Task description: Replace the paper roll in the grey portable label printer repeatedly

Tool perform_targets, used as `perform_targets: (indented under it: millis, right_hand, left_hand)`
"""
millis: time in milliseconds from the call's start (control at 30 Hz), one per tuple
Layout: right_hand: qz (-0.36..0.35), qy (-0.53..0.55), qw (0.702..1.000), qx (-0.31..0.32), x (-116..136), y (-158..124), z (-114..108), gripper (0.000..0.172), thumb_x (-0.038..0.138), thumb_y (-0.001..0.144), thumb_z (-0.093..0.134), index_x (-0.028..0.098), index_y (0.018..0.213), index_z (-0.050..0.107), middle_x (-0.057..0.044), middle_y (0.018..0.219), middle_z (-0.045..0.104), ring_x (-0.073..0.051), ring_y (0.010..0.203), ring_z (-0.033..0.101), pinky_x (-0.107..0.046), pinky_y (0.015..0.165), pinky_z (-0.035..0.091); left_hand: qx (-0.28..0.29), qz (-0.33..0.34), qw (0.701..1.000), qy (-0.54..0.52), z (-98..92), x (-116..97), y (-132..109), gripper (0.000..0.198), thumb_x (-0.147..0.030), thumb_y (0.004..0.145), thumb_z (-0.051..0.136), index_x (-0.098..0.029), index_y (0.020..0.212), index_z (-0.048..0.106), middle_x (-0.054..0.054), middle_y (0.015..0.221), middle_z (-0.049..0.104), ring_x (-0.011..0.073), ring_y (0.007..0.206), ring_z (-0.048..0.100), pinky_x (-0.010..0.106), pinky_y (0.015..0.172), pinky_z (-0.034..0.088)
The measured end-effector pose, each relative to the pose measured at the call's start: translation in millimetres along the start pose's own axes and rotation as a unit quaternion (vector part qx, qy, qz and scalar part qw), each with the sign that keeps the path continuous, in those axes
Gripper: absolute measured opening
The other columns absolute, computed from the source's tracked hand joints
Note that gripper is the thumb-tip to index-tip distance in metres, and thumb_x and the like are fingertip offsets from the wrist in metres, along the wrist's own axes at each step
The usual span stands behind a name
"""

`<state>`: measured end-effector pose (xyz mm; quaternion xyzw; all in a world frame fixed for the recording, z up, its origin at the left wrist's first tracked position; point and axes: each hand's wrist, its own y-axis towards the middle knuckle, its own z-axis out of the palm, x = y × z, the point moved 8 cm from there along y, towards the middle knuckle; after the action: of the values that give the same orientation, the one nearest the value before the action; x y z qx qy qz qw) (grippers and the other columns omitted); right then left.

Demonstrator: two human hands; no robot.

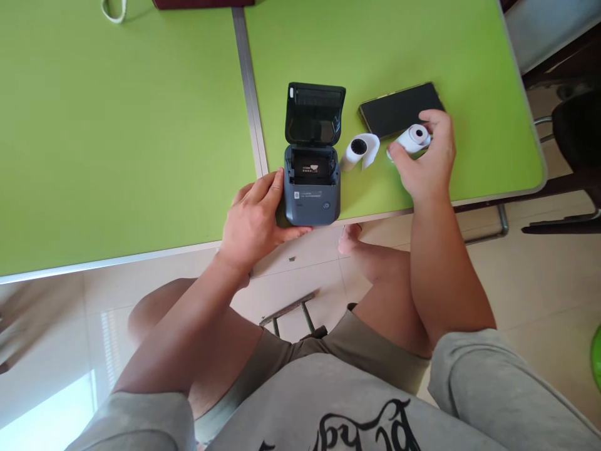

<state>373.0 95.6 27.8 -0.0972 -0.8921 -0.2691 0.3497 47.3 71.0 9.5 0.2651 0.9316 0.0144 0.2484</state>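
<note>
A small dark blue-grey printer [312, 205] stands at the front edge of the green table, its black lid [314, 114] raised and its compartment showing. My left hand [256, 216] rests against the printer's left side and front, thumb along the lower front edge. In my right hand [429, 156] a white paper roll [410, 139] is held between thumb and fingers. Between the printer and that roll, a second white roll [354, 153] with a black core has its paper end partly unwound. Behind the held roll lies a black phone [399, 109].
The green table [117, 138] has a metal seam [250, 94] left of the printer. A dark red object [201, 3] and a white strap [115, 11] are at the far edge of view. A dark chair [580, 128] stands at the right.
</note>
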Motion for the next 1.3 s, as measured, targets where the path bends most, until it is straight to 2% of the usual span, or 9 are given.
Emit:
perform_targets:
  millis: [267,367,467,567,700,833,1000,1100,1300]
  right_hand:
    - [0.016,0.061,0.997,-0.048,3.6,-0.7,-6.9,0.046,0.017,0.075,0.075,0.026,0.115,0.055,-0.011,0.112,0.072,-0.021,0.096,0.067,-0.034,0.086,0.053]
    - [-0.049,0.103,0.986,-0.123,43.7,-12.7,-18.5,0.044,0.022,0.077,0.07,0.022,0.117,0.051,-0.016,0.118,0.067,-0.024,0.105,0.069,-0.037,0.088,0.056]
    - [-0.159,0.116,0.97,-0.143,111.6,-39.4,-18.7,0.04,0.028,0.08,0.067,0.023,0.117,0.052,-0.013,0.115,0.066,-0.026,0.107,0.071,-0.043,0.097,0.058]
    - [-0.18,0.072,0.981,0.015,162.0,-63.0,16.1,0.029,0.045,0.089,0.072,0.03,0.111,0.06,-0.008,0.113,0.07,-0.029,0.112,0.072,-0.048,0.103,0.057]
    - [-0.16,0.038,0.978,0.13,179.2,-80.5,51.6,0.023,0.048,0.098,0.061,0.035,0.114,0.069,-0.006,0.116,0.076,-0.03,0.119,0.072,-0.052,0.109,0.053]
    - [-0.171,0.026,0.969,0.175,182.8,-81.9,67.6,0.021,0.038,0.098,0.058,0.038,0.116,0.069,-0.002,0.118,0.078,-0.03,0.122,0.071,-0.054,0.115,0.049]
    - [-0.124,0.067,0.966,0.217,187.2,-77.9,67.6,0.02,0.029,0.096,0.06,0.036,0.113,0.068,-0.003,0.117,0.076,-0.029,0.126,0.068,-0.056,0.12,0.047]
    - [-0.093,0.076,0.966,0.228,184.0,-72.6,66.2,0.005,0.032,0.095,0.063,0.035,0.097,0.067,-0.004,0.107,0.075,-0.031,0.124,0.069,-0.058,0.117,0.05]
    - [-0.096,0.113,0.96,0.239,178.6,-63.1,70.6,0.012,0.026,0.087,0.069,0.034,0.082,0.06,-0.004,0.095,0.071,-0.032,0.12,0.07,-0.057,0.102,0.058]
  left_hand:
    - [0.01,-0.019,1.0,-0.013,1.4,0.0,0.0,0.121,-0.102,0.077,0.046,-0.018,0.163,0.04,0.019,0.153,0.06,0.0406,0.139,0.06,0.054,0.121,0.045]
    - [-0.024,-0.024,0.997,-0.066,-8.3,0.1,0.2,0.119,-0.101,0.079,0.04,-0.02,0.167,0.032,0.019,0.156,0.057,0.041,0.144,0.056,0.057,0.118,0.048]
    - [-0.088,-0.035,0.986,-0.134,-26.2,-0.2,-0.6,0.11,-0.099,0.084,0.022,-0.025,0.165,0.032,0.017,0.156,0.056,0.0367,0.142,0.058,0.054,0.115,0.051]
    - [-0.076,-0.045,0.977,-0.193,-32.3,-6.2,-1.4,0.101,-0.096,0.088,0.016,-0.031,0.163,0.035,0.014,0.151,0.06,0.0345,0.133,0.065,0.051,0.103,0.059]
    - [-0.036,-0.042,0.969,-0.241,-32.7,-18.5,-2.5,0.093,-0.096,0.09,0.025,-0.034,0.157,0.044,0.011,0.137,0.069,0.0369,0.132,0.067,0.055,0.095,0.063]
    - [-0.036,-0.078,0.96,-0.268,-31.2,-12.7,1.4,0.093,-0.097,0.09,0.023,-0.033,0.152,0.05,0.008,0.132,0.071,0.0357,0.131,0.069,0.056,0.097,0.064]
    - [-0.064,-0.078,0.962,-0.253,-32.7,4.6,10.2,0.088,-0.092,0.095,0.02,-0.037,0.161,0.039,0.006,0.138,0.069,0.0356,0.134,0.068,0.057,0.095,0.065]
    - [-0.071,-0.082,0.959,-0.263,-32.1,14.9,11.9,0.083,-0.089,0.098,0.022,-0.037,0.161,0.04,0.006,0.137,0.07,0.0336,0.133,0.069,0.056,0.099,0.064]
    - [-0.046,-0.101,0.957,-0.268,-23.4,24.8,11.2,0.079,-0.081,0.101,0.033,-0.033,0.164,0.037,0.008,0.131,0.073,0.0302,0.129,0.072,0.054,0.103,0.064]
